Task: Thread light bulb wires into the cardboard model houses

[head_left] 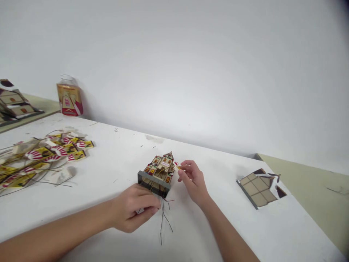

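Observation:
A small decorated model house [159, 169] lies on its back on the white table, its dark grey base [154, 183] facing me. Thin dark wires [163, 222] trail out below the base. My right hand [192, 180] pinches a small red, white and yellow piece [177, 167] at the house's right side. My left hand [136, 208] is closed in front of the base, thumb and forefinger together; a thin wire shows beside its fingers, but what the fingertips hold is too small to tell.
Several red-striped yellow pieces with wires [65, 149] are piled at the left. A carton-like bottle [69, 96] stands at the back left against the wall. Another model house [257, 189] lies at the right, and more house models [16, 103] are at the far left.

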### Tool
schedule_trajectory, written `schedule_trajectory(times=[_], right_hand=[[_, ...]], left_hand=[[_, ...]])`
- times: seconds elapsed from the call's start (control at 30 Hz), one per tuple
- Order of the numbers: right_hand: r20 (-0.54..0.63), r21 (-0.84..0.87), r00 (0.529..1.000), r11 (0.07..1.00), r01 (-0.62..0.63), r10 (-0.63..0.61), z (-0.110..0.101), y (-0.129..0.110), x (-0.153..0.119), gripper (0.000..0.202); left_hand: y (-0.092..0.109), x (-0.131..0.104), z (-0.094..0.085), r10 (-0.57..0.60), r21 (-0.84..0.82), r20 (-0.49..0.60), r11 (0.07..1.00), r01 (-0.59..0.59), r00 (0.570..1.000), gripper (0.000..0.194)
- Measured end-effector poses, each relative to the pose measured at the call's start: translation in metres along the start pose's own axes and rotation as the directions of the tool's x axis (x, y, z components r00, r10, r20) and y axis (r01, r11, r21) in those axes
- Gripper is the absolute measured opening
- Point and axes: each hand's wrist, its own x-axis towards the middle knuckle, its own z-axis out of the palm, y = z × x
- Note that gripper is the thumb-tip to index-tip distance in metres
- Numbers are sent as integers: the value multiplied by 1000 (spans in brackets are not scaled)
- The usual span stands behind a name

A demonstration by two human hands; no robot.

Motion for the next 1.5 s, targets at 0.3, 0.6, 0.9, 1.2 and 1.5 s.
schedule_trajectory(times=[0.3,0.6,0.9,1.2,1.5], right_hand=[[-50,-312,982,937,158,-183,8,0,-8,21],[1,-381,976,903,200,-216,14,-6,-13,33],[101,-401,922,832,383,-375,19,-17,-20,19],[167,-517,862,702,490,-478,19,-19,-23,24],[234,-628,807,550,551,-542,17,-16,-20,35]], left_hand=[[2,4,1,40,38,62,998,-42,997,19],[-6,-1,-3,11,64,18,998,-12,1000,15],[-14,-2,-8,-31,84,-52,996,35,998,18],[-12,-3,-11,57,93,-144,995,-43,988,24],[-11,-1,-26,274,500,-310,861,-89,911,26]])
